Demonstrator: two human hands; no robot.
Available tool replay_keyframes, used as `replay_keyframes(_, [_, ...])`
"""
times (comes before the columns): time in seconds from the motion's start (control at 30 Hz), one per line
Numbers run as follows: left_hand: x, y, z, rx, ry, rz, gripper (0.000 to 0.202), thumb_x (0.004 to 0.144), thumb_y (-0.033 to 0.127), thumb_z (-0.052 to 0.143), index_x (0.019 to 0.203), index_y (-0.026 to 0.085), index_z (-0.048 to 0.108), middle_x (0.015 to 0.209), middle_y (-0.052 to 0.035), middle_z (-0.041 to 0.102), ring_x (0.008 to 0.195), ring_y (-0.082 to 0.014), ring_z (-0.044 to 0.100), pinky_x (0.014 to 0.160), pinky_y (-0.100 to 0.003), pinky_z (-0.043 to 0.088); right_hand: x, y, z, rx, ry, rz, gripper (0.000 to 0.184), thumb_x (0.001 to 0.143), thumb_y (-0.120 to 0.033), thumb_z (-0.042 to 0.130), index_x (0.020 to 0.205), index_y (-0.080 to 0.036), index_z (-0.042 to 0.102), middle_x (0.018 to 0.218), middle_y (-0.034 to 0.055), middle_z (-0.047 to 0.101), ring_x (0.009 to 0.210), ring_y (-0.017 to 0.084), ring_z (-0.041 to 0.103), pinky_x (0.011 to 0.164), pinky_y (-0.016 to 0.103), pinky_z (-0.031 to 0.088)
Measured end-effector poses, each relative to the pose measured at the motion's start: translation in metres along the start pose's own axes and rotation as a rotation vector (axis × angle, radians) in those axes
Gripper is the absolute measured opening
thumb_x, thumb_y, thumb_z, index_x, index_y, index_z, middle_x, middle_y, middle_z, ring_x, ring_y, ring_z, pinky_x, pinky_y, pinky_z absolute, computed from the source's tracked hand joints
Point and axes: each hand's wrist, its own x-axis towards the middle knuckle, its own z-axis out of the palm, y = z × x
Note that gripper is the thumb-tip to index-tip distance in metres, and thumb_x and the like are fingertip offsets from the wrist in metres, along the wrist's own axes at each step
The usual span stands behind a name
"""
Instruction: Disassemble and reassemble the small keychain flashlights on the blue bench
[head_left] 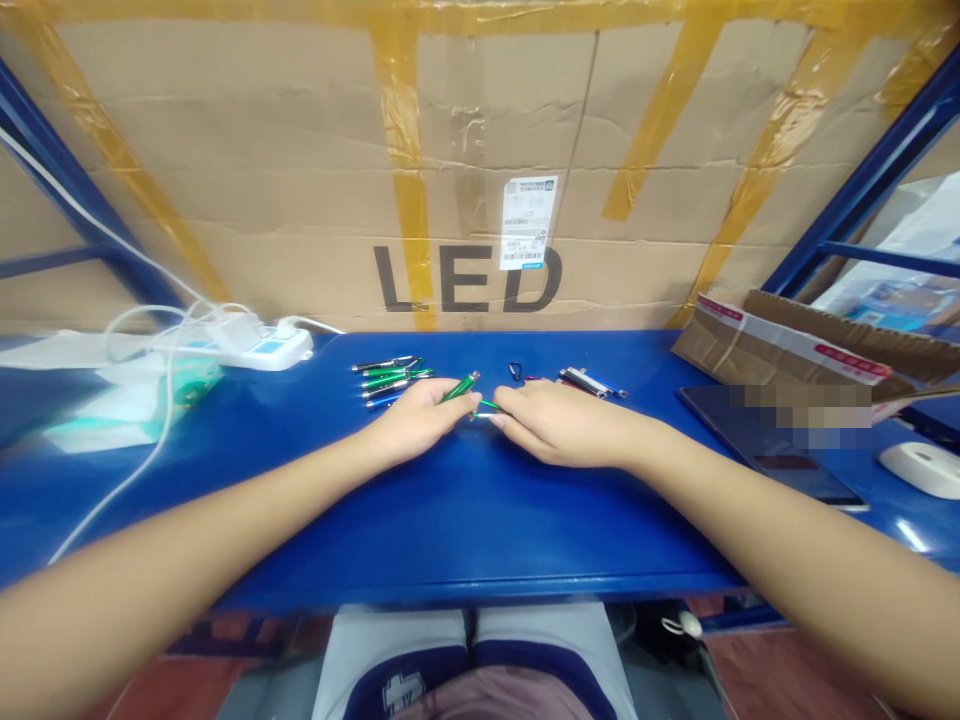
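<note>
Both hands meet over the middle of a blue table [450, 520]. My left hand [420, 415] is closed around a green pen [460, 387] whose tip sticks out past the thumb. My right hand [559, 422] pinches another green pen part [489, 406] between its fingertips, touching the left hand's piece. Just behind the left hand lies a small pile of green and blue pens [390, 378]. Behind the right hand lie a few more pens [592, 381] and a small dark ring [514, 371].
A large cardboard box marked LED [480, 180] stands along the back. A white power strip [259, 345] with cables and a teal pack [150, 400] sit at left. At right are a dark tablet [772, 450], an open carton [810, 350] and a white round object [926, 468].
</note>
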Motion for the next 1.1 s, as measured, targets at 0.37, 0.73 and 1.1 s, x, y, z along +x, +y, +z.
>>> replay_keyframes(0.37, [-0.004,0.005,0.003,0.095,0.010,0.016,0.036,0.085,0.048,0.058,0.065,0.017,0.054,0.048,0.0072,0.037,0.046,-0.0081,0.027,0.048,-0.024,0.024,0.004,-0.008,0.005,-0.159,0.008,0.054,0.034,0.104,-0.040,0.034,0.093,-0.017,0.056,0.074,0.0093,0.069,0.063,0.022,0.060,0.060,0.032,0.025])
replay_keyframes(0.73, [-0.007,0.005,0.008,0.128,-0.011,0.097,0.035,0.093,0.048,0.050,0.079,0.017,0.056,0.055,0.0067,0.039,0.051,-0.0095,0.031,0.052,-0.023,0.030,0.007,-0.017,-0.001,-0.157,-0.037,0.202,0.033,0.103,-0.035,0.034,0.095,-0.016,0.059,0.080,0.0103,0.072,0.068,0.022,0.065,0.059,0.031,0.024])
replay_keyframes(1.1, [-0.008,0.003,0.007,0.019,-0.074,0.076,0.047,0.098,0.056,0.039,0.089,0.016,0.062,0.056,0.0063,0.034,0.051,-0.0094,0.028,0.050,-0.023,0.026,0.006,-0.002,0.001,-0.140,0.024,0.261,0.036,0.104,-0.039,0.032,0.099,-0.016,0.059,0.083,0.0110,0.073,0.066,0.021,0.063,0.057,0.030,0.021])
